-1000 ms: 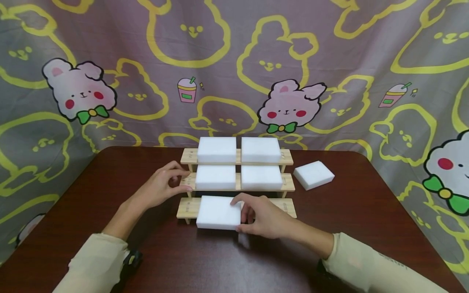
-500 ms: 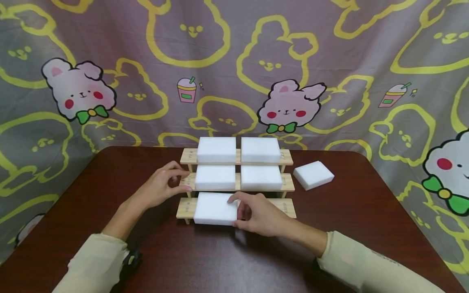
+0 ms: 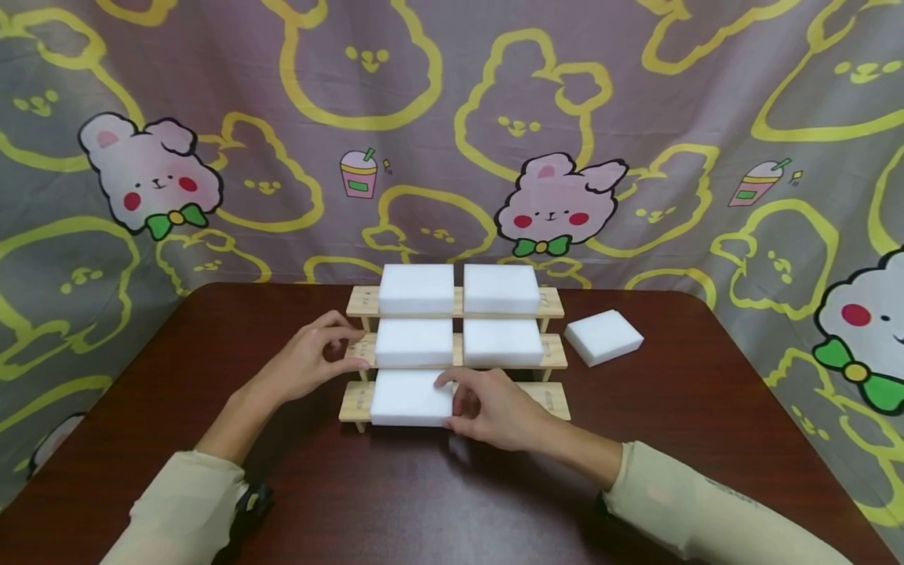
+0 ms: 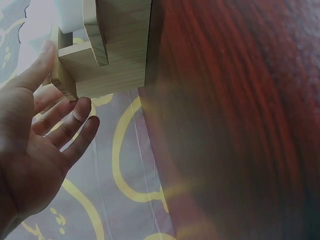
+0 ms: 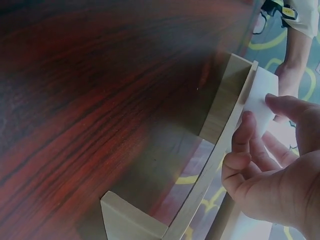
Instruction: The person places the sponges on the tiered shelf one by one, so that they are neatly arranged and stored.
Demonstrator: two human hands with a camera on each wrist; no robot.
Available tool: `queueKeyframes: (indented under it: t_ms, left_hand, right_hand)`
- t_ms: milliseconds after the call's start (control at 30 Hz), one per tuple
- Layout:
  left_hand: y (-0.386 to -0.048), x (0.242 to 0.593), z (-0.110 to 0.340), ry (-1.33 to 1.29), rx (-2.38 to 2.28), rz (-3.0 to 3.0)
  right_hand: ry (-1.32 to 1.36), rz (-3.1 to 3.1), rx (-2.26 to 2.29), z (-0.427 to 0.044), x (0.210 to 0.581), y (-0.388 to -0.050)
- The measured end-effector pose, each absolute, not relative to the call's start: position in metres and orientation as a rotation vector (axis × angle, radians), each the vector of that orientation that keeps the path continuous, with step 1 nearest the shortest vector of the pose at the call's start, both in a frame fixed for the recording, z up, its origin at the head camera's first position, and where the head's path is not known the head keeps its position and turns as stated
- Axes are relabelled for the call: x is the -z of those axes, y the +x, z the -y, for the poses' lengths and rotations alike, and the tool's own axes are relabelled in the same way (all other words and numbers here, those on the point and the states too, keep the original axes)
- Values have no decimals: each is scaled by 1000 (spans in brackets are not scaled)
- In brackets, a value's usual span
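A three-step wooden display rack (image 3: 554, 402) stands on the table with white sponge blocks on its steps. My right hand (image 3: 497, 410) grips the right end of one white sponge block (image 3: 408, 399), which sits on the left part of the lowest step. In the right wrist view, the thumb and fingers hold that block (image 5: 260, 97) by its end. My left hand (image 3: 311, 357) pinches the left end of the middle step; the left wrist view has its thumb against the board (image 4: 61, 82) and the fingertips at the other edge.
Two sponge blocks stand on the top step, left (image 3: 417, 286) and right (image 3: 501, 288). Two more fill the middle step, left (image 3: 413, 341) and right (image 3: 503, 343). A loose sponge block (image 3: 604, 336) lies on the dark table (image 3: 339, 502) right of the rack. Behind hangs a patterned curtain (image 3: 424, 86).
My right hand has shifted its sponge block slightly left and back, farther onto the lowest step. The left hand keeps its place on the rack.
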State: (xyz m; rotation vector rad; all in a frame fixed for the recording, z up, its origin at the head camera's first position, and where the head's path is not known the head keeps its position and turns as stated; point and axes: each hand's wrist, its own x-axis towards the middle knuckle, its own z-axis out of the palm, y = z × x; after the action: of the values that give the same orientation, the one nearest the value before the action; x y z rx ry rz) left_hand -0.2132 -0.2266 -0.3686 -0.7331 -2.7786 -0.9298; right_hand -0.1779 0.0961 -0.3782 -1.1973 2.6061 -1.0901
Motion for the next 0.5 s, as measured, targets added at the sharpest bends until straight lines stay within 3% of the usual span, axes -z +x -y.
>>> queueKeyframes:
  t_ms: [500]
  left_hand:
    - [-213,368,226,-737,924,2777]
  right_hand:
    - [-1181,-2616,1107,-94,379,-181]
